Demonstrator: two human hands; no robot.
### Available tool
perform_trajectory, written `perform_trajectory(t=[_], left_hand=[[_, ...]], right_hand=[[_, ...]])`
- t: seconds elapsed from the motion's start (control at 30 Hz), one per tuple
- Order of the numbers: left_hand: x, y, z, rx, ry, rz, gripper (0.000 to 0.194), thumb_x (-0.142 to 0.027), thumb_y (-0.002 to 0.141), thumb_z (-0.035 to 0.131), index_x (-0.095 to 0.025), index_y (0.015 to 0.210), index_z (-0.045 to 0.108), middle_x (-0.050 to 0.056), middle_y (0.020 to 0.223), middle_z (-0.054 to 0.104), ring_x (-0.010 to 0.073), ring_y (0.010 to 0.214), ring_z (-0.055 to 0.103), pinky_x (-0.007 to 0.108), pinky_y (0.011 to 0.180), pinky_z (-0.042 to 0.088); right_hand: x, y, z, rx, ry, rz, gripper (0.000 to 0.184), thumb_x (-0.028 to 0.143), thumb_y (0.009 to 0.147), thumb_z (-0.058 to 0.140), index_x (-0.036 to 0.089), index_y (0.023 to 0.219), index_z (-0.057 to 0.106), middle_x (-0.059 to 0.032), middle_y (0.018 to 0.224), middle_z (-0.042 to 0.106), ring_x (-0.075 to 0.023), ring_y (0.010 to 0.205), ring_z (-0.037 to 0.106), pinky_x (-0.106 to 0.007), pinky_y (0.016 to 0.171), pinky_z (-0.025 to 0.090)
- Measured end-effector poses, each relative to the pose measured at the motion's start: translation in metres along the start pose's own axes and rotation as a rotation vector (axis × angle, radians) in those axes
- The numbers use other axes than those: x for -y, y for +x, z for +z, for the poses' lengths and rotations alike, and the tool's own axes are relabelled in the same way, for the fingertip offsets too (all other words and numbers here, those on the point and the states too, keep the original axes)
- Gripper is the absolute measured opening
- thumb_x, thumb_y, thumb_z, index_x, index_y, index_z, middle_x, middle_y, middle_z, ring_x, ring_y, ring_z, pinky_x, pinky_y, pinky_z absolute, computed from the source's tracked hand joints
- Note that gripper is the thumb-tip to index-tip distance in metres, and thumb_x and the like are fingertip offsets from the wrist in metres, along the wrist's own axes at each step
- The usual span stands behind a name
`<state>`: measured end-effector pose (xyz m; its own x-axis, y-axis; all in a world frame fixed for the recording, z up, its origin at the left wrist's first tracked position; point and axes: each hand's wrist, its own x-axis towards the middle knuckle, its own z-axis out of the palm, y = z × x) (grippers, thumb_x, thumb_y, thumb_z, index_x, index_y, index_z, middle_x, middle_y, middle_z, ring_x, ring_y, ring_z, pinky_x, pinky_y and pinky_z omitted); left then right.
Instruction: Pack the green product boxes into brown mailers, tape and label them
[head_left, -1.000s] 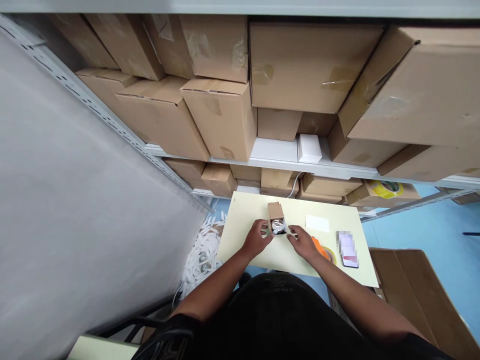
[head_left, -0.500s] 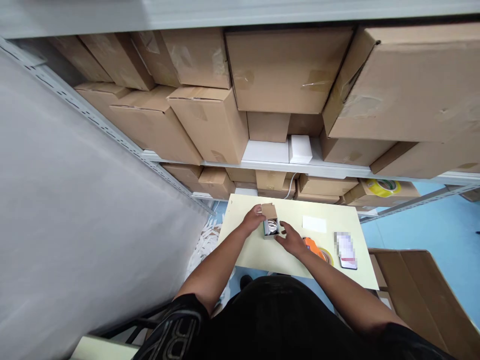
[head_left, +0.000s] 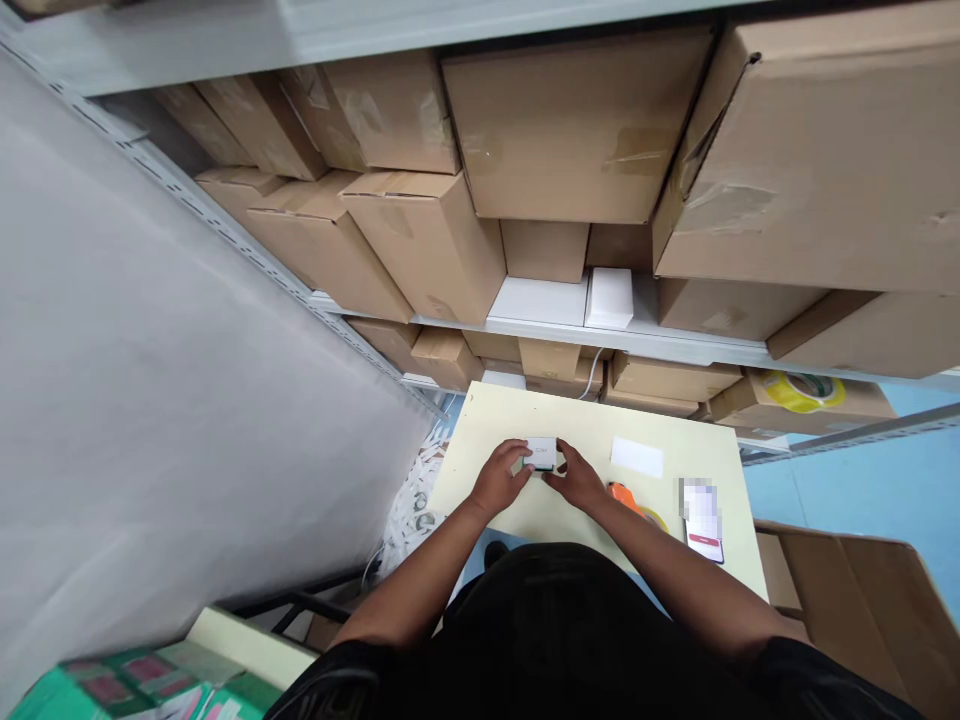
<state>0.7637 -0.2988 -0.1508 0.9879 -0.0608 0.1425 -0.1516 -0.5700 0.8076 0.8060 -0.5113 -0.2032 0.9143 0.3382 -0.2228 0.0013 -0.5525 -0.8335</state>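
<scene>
Table [head_left: 510, 412] with phone [head_left: 703, 525], perhaps paper [head_left: 637, 456]

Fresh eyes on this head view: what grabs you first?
Large cardboard boxes stacked on the shelf fill the top of the view. Lower centre, a small white-topped box is between the left hand and right hand over the pale table. At right, a yellow tape roll lies on a lower carton.

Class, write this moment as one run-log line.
left hand: at left of small box; right hand: at its right; small box: looks closed; further right: white paper, phone
</scene>
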Motion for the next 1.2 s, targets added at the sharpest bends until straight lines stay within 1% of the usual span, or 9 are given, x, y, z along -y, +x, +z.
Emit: perform_trajectory(t=[0.1, 0.3, 0.5, 0.6, 0.7, 0.8, 0.9, 1.03, 1.2], left_hand=[[0.004, -0.003, 0.007, 0.005, 0.039, 0.012, 0.022, -0.024, 0.093, 0.065, -0.025, 0.114, 0.073, 0.009, 0.130, 0.065, 0.0228, 0.124, 0.062, 0.047, 0.113, 0.050], [0.005, 0.000, 0.007, 0.074, 0.181, 0.063, 0.018, -0.021, 0.091, 0.066, -0.025, 0.103, 0.078, 0.009, 0.129, 0.068, 0.0261, 0.123, 0.062, 0.050, 0.110, 0.053], [-0.002, -0.013, 0.010, 0.102, 0.160, 0.070, 0.029, -0.020, 0.089, 0.065, -0.024, 0.117, 0.073, 0.011, 0.141, 0.061, 0.0285, 0.133, 0.056, 0.052, 0.115, 0.049], [0.001, -0.023, 0.018, 0.015, -0.041, -0.084, 0.051, -0.020, 0.089, 0.064, -0.025, 0.139, 0.057, 0.013, 0.154, 0.049, 0.0270, 0.135, 0.057, 0.047, 0.107, 0.055], [0.012, -0.032, 0.032, -0.058, -0.263, -0.398, 0.067, -0.017, 0.087, 0.065, -0.024, 0.151, 0.043, 0.017, 0.158, 0.044, 0.0278, 0.130, 0.061, 0.044, 0.098, 0.059], [0.024, -0.035, 0.044, 0.032, -0.397, -0.601, 0.077, -0.013, 0.081, 0.071, -0.024, 0.151, 0.042, 0.017, 0.155, 0.049, 0.0305, 0.132, 0.060, 0.049, 0.106, 0.053], [0.032, -0.032, 0.047, 0.118, -0.485, -0.589, 0.079, -0.012, 0.078, 0.074, -0.026, 0.150, 0.044, 0.013, 0.151, 0.056, 0.0308, 0.134, 0.059, 0.052, 0.111, 0.048], [0.046, -0.018, 0.028, 0.121, -0.535, -0.559, 0.076, -0.013, 0.078, 0.074, -0.024, 0.148, 0.046, 0.014, 0.151, 0.056, 0.0322, 0.136, 0.057, 0.052, 0.113, 0.045], [0.082, 0.019, -0.021, 0.125, -0.494, -0.531, 0.073, -0.012, 0.076, 0.072, -0.019, 0.145, 0.049, 0.015, 0.149, 0.058, 0.0314, 0.132, 0.060, 0.048, 0.114, 0.044]], right_hand=[[-0.003, 0.001, 0.001, -0.005, -0.015, -0.023, 0.080, 0.036, 0.081, 0.074, 0.027, 0.153, 0.041, -0.0137, 0.143, 0.061, -0.0198, 0.084, 0.071, -0.040, 0.081, 0.059], [-0.003, 0.004, 0.000, 0.008, -0.050, -0.020, 0.080, 0.036, 0.080, 0.075, 0.025, 0.152, 0.043, -0.0142, 0.139, 0.063, -0.0211, 0.083, 0.072, -0.040, 0.080, 0.060], [-0.007, -0.002, -0.003, 0.026, 0.074, -0.003, 0.078, 0.039, 0.080, 0.074, 0.024, 0.151, 0.045, -0.0135, 0.140, 0.064, -0.0221, 0.087, 0.073, -0.042, 0.084, 0.061], [-0.017, -0.005, -0.003, 0.042, 0.207, 0.037, 0.067, 0.039, 0.084, 0.068, 0.025, 0.147, 0.049, -0.0135, 0.141, 0.064, -0.0223, 0.092, 0.074, -0.044, 0.090, 0.059], [-0.031, -0.007, 0.002, 0.072, 0.276, 0.093, 0.066, 0.031, 0.079, 0.068, 0.025, 0.143, 0.054, -0.0135, 0.141, 0.064, -0.0251, 0.101, 0.073, -0.047, 0.093, 0.058], [-0.041, -0.008, 0.011, 0.133, 0.331, 0.126, 0.076, 0.023, 0.069, 0.066, 0.027, 0.144, 0.052, -0.0118, 0.144, 0.062, -0.0275, 0.109, 0.070, -0.048, 0.091, 0.058], [-0.038, -0.003, 0.021, 0.154, 0.392, 0.127, 0.085, 0.020, 0.065, 0.063, 0.029, 0.148, 0.048, -0.0104, 0.148, 0.059, -0.0297, 0.117, 0.067, -0.047, 0.088, 0.059], [-0.014, 0.019, 0.034, 0.166, 0.390, 0.135, 0.087, 0.018, 0.064, 0.063, 0.030, 0.149, 0.048, -0.0081, 0.145, 0.061, -0.0296, 0.120, 0.065, -0.045, 0.094, 0.056], [0.029, 0.071, 0.064, 0.181, 0.380, 0.180, 0.091, 0.018, 0.063, 0.064, 0.030, 0.152, 0.045, -0.0054, 0.143, 0.062, -0.0298, 0.123, 0.063, -0.042, 0.095, 0.056]])
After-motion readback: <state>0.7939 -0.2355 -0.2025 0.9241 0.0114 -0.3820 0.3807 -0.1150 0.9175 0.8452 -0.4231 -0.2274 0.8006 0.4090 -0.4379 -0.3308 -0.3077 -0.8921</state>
